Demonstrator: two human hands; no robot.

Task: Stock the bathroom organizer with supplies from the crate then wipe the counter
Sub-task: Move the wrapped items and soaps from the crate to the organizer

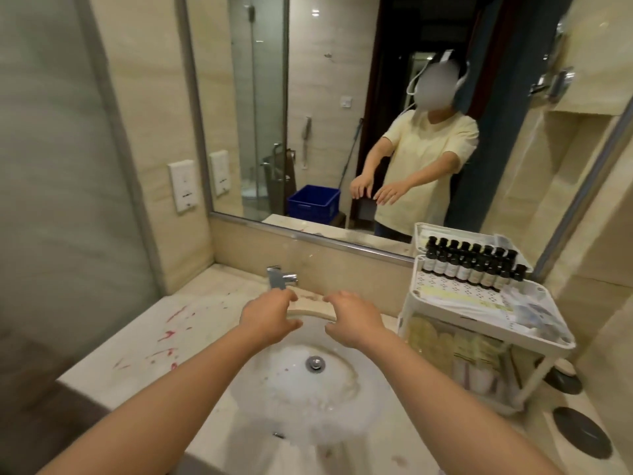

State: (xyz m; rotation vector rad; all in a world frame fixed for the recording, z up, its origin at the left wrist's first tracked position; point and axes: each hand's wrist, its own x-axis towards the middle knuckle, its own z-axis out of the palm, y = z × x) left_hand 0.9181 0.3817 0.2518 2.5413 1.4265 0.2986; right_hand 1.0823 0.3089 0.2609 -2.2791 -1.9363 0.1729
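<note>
My left hand (269, 315) and my right hand (354, 318) hover side by side over the far rim of the white sink (373, 399), below the chrome tap (281, 278). Both hold nothing, fingers loosely bent. The white two-tier organizer (534, 337) stands on the counter at the right, with a row of several dark bottles (469, 267) along the back of its top shelf, flat packets in front of them, and pale items on its lower shelf. The marble counter (191, 341) left of the sink carries red smears. The blue crate (313, 204) shows only as a reflection in the mirror.
A large mirror (308, 108) covers the wall behind the counter and reflects a person in a yellow shirt. Two dark round coasters (582, 437) lie on the counter at the right, beside the organizer. A wall socket plate (183, 185) sits at the left. The sink basin holds water and stains.
</note>
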